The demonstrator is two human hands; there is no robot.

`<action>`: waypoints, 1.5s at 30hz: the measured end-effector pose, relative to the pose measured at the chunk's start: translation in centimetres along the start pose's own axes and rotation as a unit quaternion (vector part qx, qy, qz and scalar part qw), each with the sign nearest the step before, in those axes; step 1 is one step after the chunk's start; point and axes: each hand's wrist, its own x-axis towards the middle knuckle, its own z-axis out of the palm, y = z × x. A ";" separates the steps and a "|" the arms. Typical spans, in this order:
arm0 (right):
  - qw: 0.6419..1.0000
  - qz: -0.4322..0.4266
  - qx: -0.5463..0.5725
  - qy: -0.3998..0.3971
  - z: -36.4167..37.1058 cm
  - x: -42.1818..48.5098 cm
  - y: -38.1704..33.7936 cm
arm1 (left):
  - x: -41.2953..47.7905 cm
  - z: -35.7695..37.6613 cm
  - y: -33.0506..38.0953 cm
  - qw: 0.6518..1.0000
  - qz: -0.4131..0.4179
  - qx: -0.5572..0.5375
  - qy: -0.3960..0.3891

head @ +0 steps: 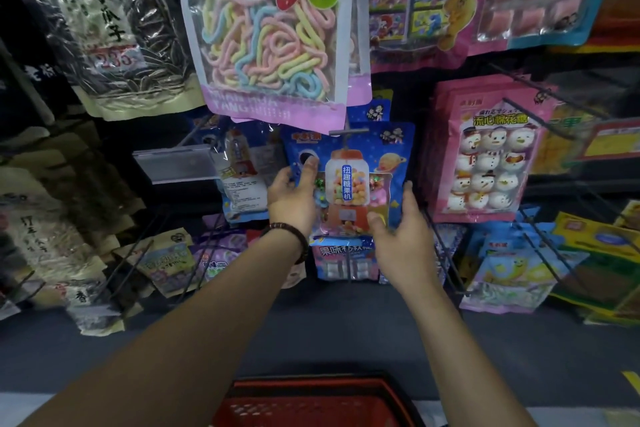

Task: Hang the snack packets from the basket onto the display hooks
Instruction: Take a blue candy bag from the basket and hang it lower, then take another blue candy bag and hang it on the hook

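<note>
A blue snack packet printed with a candy machine hangs at the centre of the rack, under a metal display hook. My left hand grips its left edge, thumb on the front. My right hand holds its lower right corner, fingers spread along the side. The red basket sits on the floor below my arms; its contents cannot be seen.
A large purple packet of candy strings hangs just above. A pink snowman marshmallow packet hangs to the right, sunflower seed bags to the left. Wire hooks with more packets jut out along the lower row.
</note>
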 end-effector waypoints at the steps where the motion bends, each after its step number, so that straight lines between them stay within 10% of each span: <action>1: 1.000 0.008 -0.002 -0.009 0.0 -0.2 0.1 | 0.0 -0.1 -0.1 1.000 -0.007 0.012 0.003; 13: 0.996 0.009 -0.090 0.009 -1.0 -11.9 -0.7 | -9.7 -8.5 -3.7 0.987 -0.041 0.087 -0.127; 18: 0.985 0.110 -0.098 -0.094 0.8 -19.8 1.8 | -15.5 -16.2 -8.9 0.922 -0.008 0.254 -0.294; 27: 0.892 0.300 -0.142 -0.307 7.4 -29.1 10.6 | -18.4 -26.5 -19.5 0.836 -0.113 0.404 -0.353; 34: 0.830 0.438 -0.190 -0.289 9.9 -32.4 16.9 | -18.0 -29.0 -22.6 0.732 -0.160 0.509 -0.423; 45: 0.823 0.502 -0.119 -0.240 14.9 -33.2 19.9 | -16.8 -27.1 -24.7 0.689 -0.214 0.503 -0.476</action>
